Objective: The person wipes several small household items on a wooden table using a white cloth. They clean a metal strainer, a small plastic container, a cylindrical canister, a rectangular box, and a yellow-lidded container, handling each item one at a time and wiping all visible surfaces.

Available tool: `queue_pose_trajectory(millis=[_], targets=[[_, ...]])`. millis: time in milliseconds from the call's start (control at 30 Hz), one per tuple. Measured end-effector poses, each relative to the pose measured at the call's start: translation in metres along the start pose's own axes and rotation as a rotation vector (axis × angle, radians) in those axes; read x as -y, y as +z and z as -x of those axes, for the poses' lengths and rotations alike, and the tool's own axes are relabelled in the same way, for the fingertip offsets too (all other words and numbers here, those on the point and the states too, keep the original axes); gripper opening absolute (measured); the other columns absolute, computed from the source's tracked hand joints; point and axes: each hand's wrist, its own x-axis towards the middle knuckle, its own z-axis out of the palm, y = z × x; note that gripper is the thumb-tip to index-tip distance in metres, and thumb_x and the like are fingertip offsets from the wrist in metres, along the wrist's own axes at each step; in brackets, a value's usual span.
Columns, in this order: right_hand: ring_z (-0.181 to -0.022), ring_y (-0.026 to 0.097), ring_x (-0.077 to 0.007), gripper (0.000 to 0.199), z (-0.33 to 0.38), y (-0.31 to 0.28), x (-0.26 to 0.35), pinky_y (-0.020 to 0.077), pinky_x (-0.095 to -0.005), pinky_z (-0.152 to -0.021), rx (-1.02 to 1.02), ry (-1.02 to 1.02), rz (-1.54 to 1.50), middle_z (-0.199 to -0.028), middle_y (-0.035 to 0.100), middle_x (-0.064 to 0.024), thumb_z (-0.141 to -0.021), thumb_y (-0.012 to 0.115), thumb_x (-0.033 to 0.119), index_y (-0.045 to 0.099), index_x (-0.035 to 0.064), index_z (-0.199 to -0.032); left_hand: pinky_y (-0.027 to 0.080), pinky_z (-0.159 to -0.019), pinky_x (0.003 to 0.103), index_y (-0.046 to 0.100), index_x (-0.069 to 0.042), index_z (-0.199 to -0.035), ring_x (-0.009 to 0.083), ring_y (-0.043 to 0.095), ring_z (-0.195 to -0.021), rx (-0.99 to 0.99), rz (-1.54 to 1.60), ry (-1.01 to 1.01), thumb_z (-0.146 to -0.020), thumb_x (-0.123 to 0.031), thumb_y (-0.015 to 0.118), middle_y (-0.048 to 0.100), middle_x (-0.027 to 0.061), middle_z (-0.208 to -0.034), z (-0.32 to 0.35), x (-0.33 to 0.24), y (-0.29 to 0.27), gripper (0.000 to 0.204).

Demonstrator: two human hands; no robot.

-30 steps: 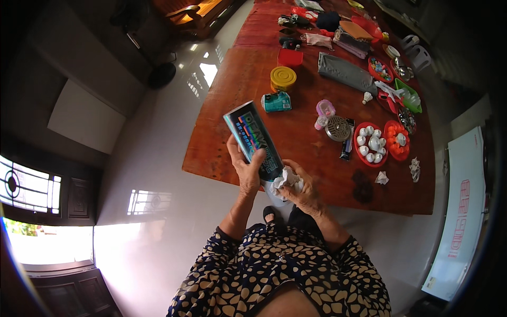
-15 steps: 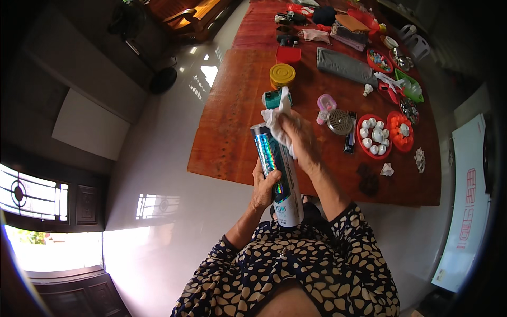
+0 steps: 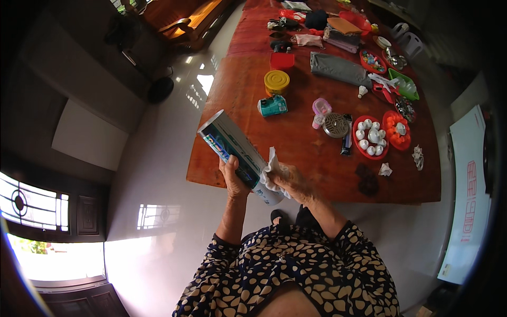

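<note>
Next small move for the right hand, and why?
I'd probably slide the right hand, with its crumpled white cloth, up along the tube: the cloth appears to sit against the side near the lower end, the upper stretch is uncovered, and the left hand's grip should steady it.

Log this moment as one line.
left hand: grips tilted tube; right hand: holds crumpled white wipe at tube's lower end; table: yellow-lidded can near teal packet

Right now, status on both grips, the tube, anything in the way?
Left grip closed around tube. Right grip holding crumpled white wipe against its lower part. Tube tilted, upper end leftward. No obstruction seen.
</note>
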Motion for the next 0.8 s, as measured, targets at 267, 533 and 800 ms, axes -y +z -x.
queue_pose_trajectory(millis=[267,533,800], targets=[[-0.086,0.061,-0.0137,0.04,0.013,-0.028,-0.044,0.0558,-0.0347,-0.068,-0.088,0.146,-0.712,-0.09,0.06,-0.0006,-0.093,0.052,0.044,0.054,0.0121,-0.117,0.054,-0.077,0.04,0.051,-0.003,-0.121,0.0264,0.063,-0.091,0.044,0.052,-0.014,-0.079,-0.051,0.06,0.062,0.0136,-0.105,-0.004,-0.009,0.025,0.064],[-0.081,0.065,-0.0215,0.047,0.053,-0.03,-0.013,0.0578,-0.0289,-0.061,0.007,0.28,-0.396,-0.093,0.061,-0.0159,-0.096,0.05,0.031,0.048,-0.0073,-0.123,0.054,-0.076,0.037,0.051,-0.005,-0.121,0.0228,0.063,-0.089,-0.066,0.105,0.109,-0.082,-0.048,0.058,0.062,0.0112,-0.102,-0.038,-0.012,0.027,0.058],[-0.079,0.051,-0.0086,0.027,-0.026,-0.07,0.02,0.0433,-0.0238,-0.065,-0.237,-0.152,0.179,-0.09,0.054,-0.002,-0.099,0.046,0.024,0.051,0.0035,-0.116,0.053,-0.074,0.039,0.045,0.001,-0.122,0.028,0.062,-0.087,0.049,-0.18,0.166,-0.075,-0.041,0.065,0.058,0.0187,-0.103,-0.042,0.042,0.053,0.066]])
